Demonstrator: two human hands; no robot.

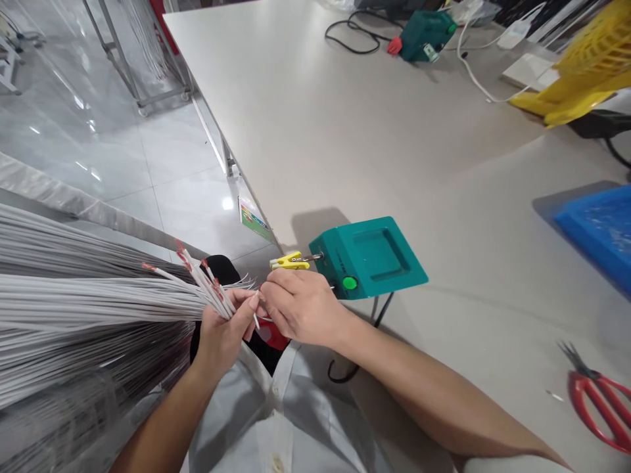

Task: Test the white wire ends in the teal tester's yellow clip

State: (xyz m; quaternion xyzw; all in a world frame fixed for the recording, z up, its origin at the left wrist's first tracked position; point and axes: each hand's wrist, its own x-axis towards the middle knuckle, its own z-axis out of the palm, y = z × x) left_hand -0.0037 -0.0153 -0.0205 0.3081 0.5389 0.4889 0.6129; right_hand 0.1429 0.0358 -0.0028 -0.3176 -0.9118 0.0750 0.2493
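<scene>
A bunch of white cables with reddish, stripped-looking ends is gripped in my left hand, close to my body. My right hand meets it at the fingertips, curled and pinching what looks like the end of one white cable; the exact grip is partly hidden by the fingers. Just beyond my right hand stands a green box with a bright green button. A yellow clip on a metal post juts from its left side, close above my right knuckles.
Long white cables hang in thick bundles at left. Red-handled scissors lie on the table at lower right, below a blue tray. Farther back are a second green box with cords and a yellow fan-like object.
</scene>
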